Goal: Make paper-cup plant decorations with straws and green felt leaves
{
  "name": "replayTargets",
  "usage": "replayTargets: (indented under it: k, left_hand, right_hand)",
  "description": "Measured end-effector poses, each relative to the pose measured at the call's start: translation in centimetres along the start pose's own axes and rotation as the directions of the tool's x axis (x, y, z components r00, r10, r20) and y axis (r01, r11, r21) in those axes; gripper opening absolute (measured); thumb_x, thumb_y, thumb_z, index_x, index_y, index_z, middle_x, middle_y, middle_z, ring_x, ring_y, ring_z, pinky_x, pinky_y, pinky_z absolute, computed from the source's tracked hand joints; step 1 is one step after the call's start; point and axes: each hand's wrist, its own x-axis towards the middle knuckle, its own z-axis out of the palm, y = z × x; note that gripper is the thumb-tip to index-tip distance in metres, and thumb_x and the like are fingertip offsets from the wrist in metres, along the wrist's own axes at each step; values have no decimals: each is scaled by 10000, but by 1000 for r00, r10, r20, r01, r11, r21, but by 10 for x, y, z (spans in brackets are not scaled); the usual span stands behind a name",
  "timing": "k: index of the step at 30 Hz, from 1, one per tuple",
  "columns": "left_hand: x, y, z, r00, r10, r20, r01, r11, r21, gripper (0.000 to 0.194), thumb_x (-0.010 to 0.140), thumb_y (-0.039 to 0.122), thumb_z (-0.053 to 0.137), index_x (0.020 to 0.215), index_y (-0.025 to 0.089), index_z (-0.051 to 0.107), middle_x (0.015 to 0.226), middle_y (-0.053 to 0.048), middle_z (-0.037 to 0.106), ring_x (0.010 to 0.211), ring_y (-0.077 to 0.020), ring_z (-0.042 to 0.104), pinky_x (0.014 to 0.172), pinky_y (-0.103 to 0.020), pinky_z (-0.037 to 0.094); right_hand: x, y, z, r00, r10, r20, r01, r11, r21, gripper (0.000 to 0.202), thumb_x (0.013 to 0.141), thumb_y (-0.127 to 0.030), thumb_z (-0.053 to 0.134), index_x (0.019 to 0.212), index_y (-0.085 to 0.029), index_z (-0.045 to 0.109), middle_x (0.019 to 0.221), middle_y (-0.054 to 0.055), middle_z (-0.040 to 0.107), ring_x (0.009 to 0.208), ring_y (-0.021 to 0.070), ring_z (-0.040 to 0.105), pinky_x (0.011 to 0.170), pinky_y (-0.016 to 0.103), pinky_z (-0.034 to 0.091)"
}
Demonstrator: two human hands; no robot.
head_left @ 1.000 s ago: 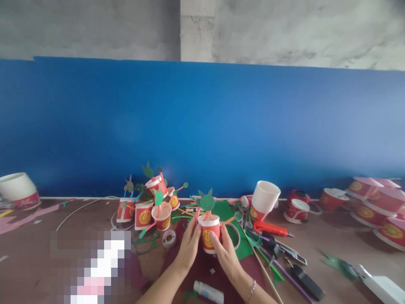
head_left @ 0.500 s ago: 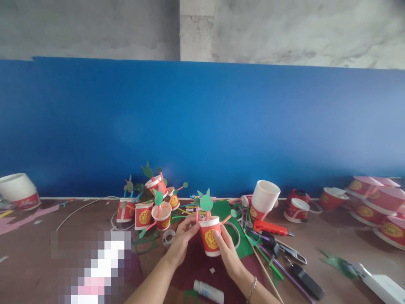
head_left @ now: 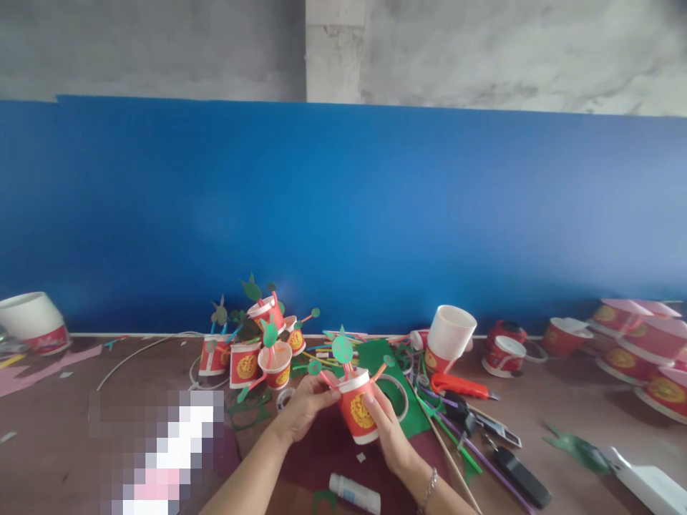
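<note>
A red paper cup (head_left: 361,409) with a yellow emblem tilts in front of me, its base toward the lower right. Pink straws rise from its rim, bearing a green paper face with pointed ears (head_left: 343,348) and round green discs at left and right. My right hand (head_left: 387,429) is wrapped round the cup's right side, a bracelet on its wrist. At the cup's left rim, my left hand (head_left: 310,406) pinches the lower part of the left straw.
Similar decorated cups (head_left: 245,366) cluster behind on the left. A white cup stack (head_left: 449,336), an orange cutter (head_left: 462,386), scissors (head_left: 585,452) and pink-topped cups (head_left: 663,336) are on the right. A glue tube (head_left: 354,493) lies near, green paper (head_left: 416,408) and tape beyond.
The held cup has tilted, its base moving right and its top left. The left straw, formerly upright, now leans outward to the left, and my left hand has shifted slightly left.
</note>
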Motion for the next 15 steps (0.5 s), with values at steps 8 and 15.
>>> replayTargets:
  k: [8,15]
  left_hand:
    - [0,2,1,999,9,35,-7,999,-39,186,625,256,780,752,149,696,744,-31,660,748,-166,565,746,-270,397]
    - [-2,5,-1,997,-7,74,8,1000,-15,133,644,228,768,742,150,727,756,-35,687,768,-168,578,770,-273,400]
  right_hand:
    - [1,7,-4,993,84,-83,-74,990,117,516,750,-494,633,1174,-205,585,1085,83,676,999,280,618,874,414,475]
    - [1,6,-3,985,120,-123,-93,975,203,470,736,-445,668,1117,-175,609,1081,88,680,999,281,624,887,430,468]
